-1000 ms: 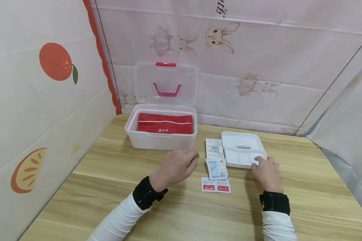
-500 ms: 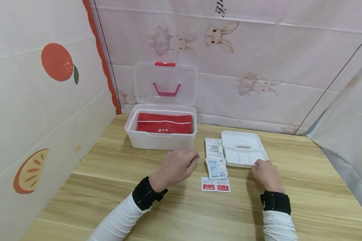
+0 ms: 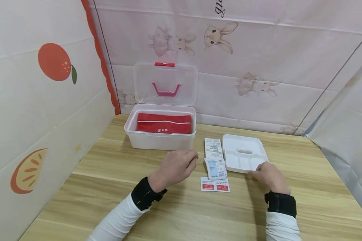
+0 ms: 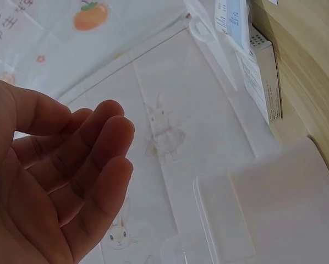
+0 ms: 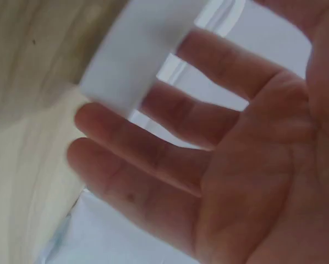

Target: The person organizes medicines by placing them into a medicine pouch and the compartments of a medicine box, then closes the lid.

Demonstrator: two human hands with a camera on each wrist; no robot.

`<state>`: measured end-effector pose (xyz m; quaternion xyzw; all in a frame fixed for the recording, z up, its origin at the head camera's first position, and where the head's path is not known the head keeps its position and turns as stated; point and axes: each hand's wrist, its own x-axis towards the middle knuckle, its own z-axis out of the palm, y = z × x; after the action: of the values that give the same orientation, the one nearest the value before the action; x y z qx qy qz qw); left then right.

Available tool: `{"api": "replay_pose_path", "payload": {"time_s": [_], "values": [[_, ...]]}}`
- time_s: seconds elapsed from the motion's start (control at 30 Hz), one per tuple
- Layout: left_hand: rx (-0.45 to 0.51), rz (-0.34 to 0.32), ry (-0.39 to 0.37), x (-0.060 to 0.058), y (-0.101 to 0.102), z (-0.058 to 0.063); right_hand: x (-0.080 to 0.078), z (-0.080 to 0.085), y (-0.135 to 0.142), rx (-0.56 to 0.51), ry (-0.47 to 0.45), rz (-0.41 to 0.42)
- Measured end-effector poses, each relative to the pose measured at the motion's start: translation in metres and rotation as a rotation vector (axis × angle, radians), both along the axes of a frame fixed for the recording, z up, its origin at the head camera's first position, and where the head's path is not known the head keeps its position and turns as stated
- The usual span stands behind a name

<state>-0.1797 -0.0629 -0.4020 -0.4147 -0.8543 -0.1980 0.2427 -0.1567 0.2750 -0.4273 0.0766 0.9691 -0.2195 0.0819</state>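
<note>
white tray (image 3: 244, 144) lies directly ahead of the right hand (image 3: 271, 177) and slightly to its left, well to the right of the left hand (image 3: 173, 167). the right hand grips the tray's near right corner, thumb at the near wall and fingers at the rim; the right wrist view shows the tray's wall close against the fingertips. whether the near edge rests on the table (image 3: 229, 214) or is slightly raised, i cannot tell. a slot sits near the middle of the tray, with divided compartments on the side toward the right hand.

the left hand is relaxed, its fingers loosely curved with nothing in their grasp, held in front of the plastic box (image 3: 157, 142).

between the two hands, just left of the tray, a printed carton (image 3: 213, 148), a blue-and-white packet (image 3: 215, 169) and a red-and-white card (image 3: 215, 184) lie in a row coming toward the person. the packet overlaps the card's far edge.

beyond the left hand, the box holds a folded red pouch (image 3: 164, 124); its clear lid (image 3: 166, 77) stands raised behind, with a pink handle (image 3: 166, 93). farther out, past both hands, hangs a rabbit-printed sheet (image 3: 259, 43).
</note>
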Motion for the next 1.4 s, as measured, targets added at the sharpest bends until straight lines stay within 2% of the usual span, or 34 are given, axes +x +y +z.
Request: {"api": "replay_pose_path", "payload": {"time_s": [0.33, 0.7, 1.0, 1.1, 1.17, 1.23, 1.4], "values": [[-0.024, 0.007, 0.010, 0.001, 0.001, -0.001, 0.009, 0.010, 0.010, 0.024, -0.054, 0.049], [-0.071, 0.015, -0.030, 0.001, 0.000, -0.002, 0.014, 0.017, 0.002, -0.004, -0.153, 0.036], [-0.104, 0.028, -0.061, 0.001, 0.001, -0.003, 0.013, 0.017, -0.020, -0.039, -0.113, 0.104], [-0.107, 0.030, -0.076, 0.001, 0.001, -0.003, 0.009, 0.020, -0.029, -0.022, -0.043, 0.110], [-0.111, 0.031, -0.080, 0.002, 0.001, -0.003, 0.004, 0.020, -0.037, 0.007, 0.009, 0.084], [-0.112, 0.028, -0.083, 0.002, 0.000, -0.003, -0.002, 0.016, -0.045, 0.050, 0.062, 0.071], [-0.110, 0.023, -0.078, 0.003, 0.000, -0.003, -0.013, -0.001, -0.060, 0.083, 0.041, 0.092]]}}
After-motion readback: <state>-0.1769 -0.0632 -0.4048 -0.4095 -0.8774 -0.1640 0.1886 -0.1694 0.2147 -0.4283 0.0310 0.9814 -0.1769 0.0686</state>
